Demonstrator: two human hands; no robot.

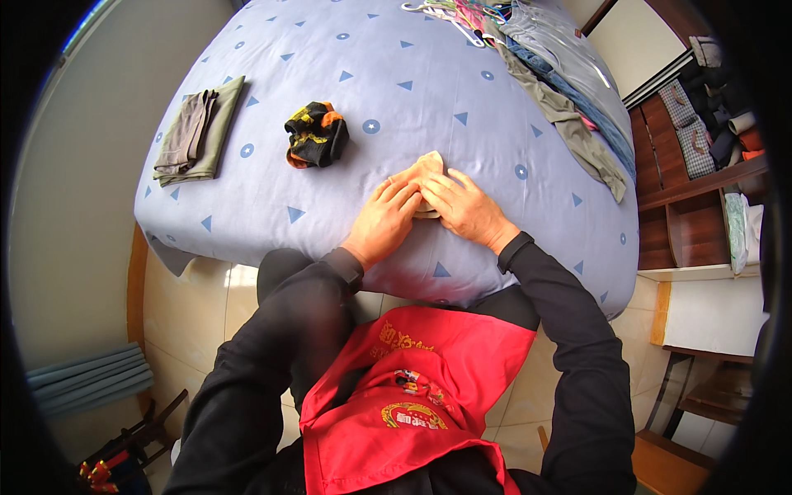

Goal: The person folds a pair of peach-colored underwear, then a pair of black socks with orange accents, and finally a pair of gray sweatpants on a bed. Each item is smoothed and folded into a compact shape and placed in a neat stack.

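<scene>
A small beige cloth item, perhaps a sock [427,162], lies on the bed's near part, partly covered by my fingers. My left hand [387,216] rests on its left side with the fingers laid flat over the fabric. From the right, my right hand [464,207] touches the same cloth, fingertips on its edge. Whether either hand pinches the fabric, I cannot tell. Farther left sits a bunched black, orange and yellow cloth item [317,136]. Beyond it lies a folded stack with a brownish garment [185,133] on top of an olive one [226,124].
The bed [408,111] has a blue patterned sheet. Trousers [550,105] and several hangers [451,18] lie at its far right. A wooden wardrobe [699,223] with shelves stands right of it. A wall [80,173] runs along the left. A red apron [408,396] covers my lap.
</scene>
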